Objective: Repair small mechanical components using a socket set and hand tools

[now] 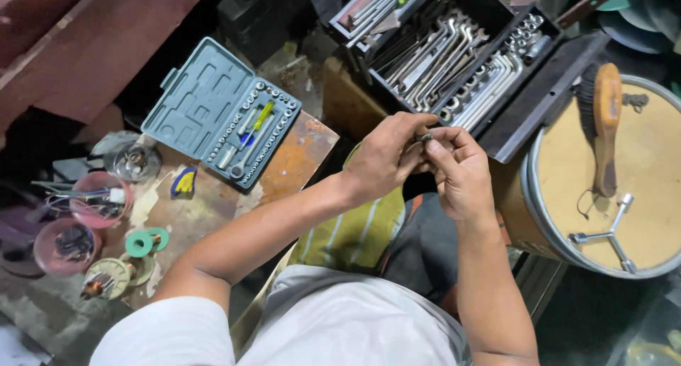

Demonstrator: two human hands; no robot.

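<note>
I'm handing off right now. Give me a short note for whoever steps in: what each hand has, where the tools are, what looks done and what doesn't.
Left hand and right hand: both raised together, fingertips pinching one small dark metal part; what it is, is too small to tell.
Tools: open grey socket set case on the rusty bench top to the left; open black toolbox full of wrenches just beyond the hands.
On the round drum lid to the right: wooden brush, three-way wrench.
Done: both cases open, part in hand.
Left: the part is fitted to nothing visible yet.
</note>
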